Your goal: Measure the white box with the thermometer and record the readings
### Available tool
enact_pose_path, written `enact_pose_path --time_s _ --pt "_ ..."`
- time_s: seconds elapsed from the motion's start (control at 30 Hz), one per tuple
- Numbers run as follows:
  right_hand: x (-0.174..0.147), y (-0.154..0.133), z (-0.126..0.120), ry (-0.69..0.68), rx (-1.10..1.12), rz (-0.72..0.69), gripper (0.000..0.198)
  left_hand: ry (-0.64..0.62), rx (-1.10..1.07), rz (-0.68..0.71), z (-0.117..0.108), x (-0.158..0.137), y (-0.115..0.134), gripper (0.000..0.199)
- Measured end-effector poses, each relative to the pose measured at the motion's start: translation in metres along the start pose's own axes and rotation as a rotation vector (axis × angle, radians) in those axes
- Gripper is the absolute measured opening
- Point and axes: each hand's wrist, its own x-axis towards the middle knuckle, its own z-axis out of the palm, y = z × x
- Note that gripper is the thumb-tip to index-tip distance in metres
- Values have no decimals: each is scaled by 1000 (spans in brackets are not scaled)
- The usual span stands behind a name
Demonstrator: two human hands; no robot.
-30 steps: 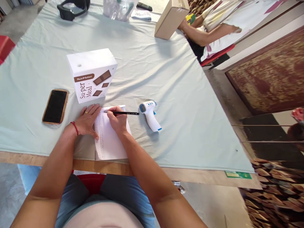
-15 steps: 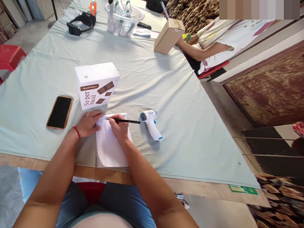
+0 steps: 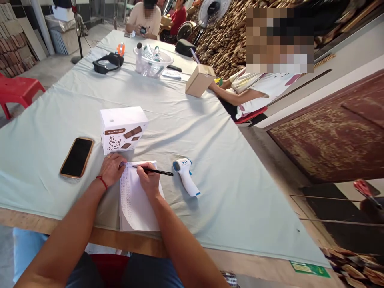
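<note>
My right hand point(image 3: 149, 180) grips a slim black pen point(image 3: 160, 172), its tip touching the upper part of a white notepad point(image 3: 142, 212). Rows of small marks run down the pad's left side, and its lower left corner curls. My left hand point(image 3: 111, 170), with a red cord at the wrist, lies at the pad's upper left corner, thumb and fingers a little apart. Just beyond it stands a white "Su·per Meal" box point(image 3: 124, 116). A white and blue infrared thermometer point(image 3: 186, 176) lies right of the pad. Left of my left hand is a phone point(image 3: 77, 157) in an orange-edged case.
Farther along the cloth-covered table point(image 3: 216, 192) are a black headset point(image 3: 108, 63), a clear tub point(image 3: 153, 66) of bottles and a cardboard box point(image 3: 199, 80). A person point(image 3: 255, 96) sits at the right edge; others are at the far end. A red stool point(image 3: 19, 90) stands left.
The view has tilted up, bringing people at the far end into sight. My left hand's fingers have drawn in at the pad's corner. The pen's tip has shifted slightly along the page.
</note>
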Motion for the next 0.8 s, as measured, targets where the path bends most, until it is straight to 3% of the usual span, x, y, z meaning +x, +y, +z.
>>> enact_pose_path --time_s 0.8 --pt "-1 7 2 -72 -59 -9 16 57 50 9 9 -1 0 18"
